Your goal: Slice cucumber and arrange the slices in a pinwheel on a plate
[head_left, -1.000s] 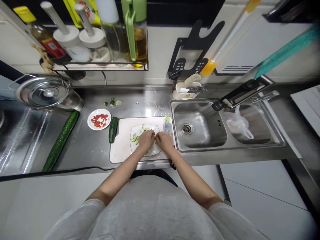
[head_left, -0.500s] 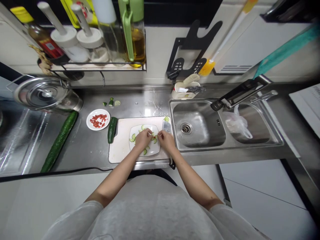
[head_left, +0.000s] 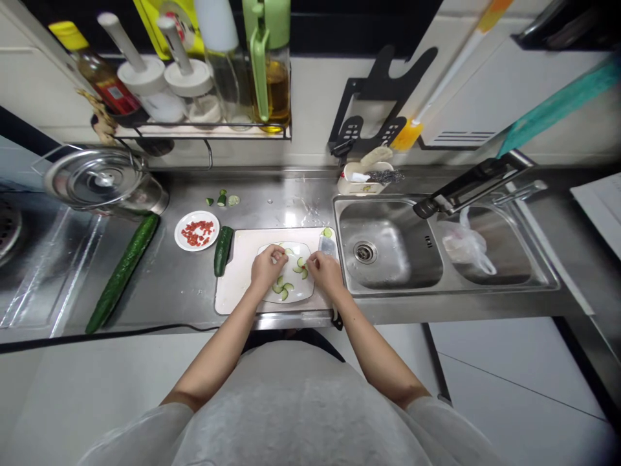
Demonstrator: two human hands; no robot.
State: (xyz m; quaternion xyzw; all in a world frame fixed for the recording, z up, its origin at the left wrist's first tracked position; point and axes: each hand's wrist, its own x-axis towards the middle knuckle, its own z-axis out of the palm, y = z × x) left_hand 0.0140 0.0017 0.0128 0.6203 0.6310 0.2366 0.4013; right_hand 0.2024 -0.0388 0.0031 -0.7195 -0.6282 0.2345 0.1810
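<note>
A white square plate (head_left: 295, 294) with several cucumber slices (head_left: 282, 288) sits on a pale cutting board (head_left: 237, 278). My left hand (head_left: 266, 266) rests over the plate's left side, fingers pinched at a slice near the far edge. My right hand (head_left: 325, 270) hovers at the plate's right edge, fingers curled and pinched close to slices (head_left: 301, 264); what it holds is too small to name. A knife (head_left: 327, 246) lies on the board's right side, just beyond my right hand.
A half cucumber (head_left: 222, 250) lies at the board's left, a small dish of red bits (head_left: 196, 231) beyond it, a whole cucumber (head_left: 123, 272) further left, a lidded pot (head_left: 104, 184) behind. The double sink (head_left: 402, 252) lies right of the board. Bottles stand on a wall rack (head_left: 204, 126).
My hands have drawn apart: the left shifted left over the plate, the right stayed near the right edge. More slices now show in the plate's middle.
</note>
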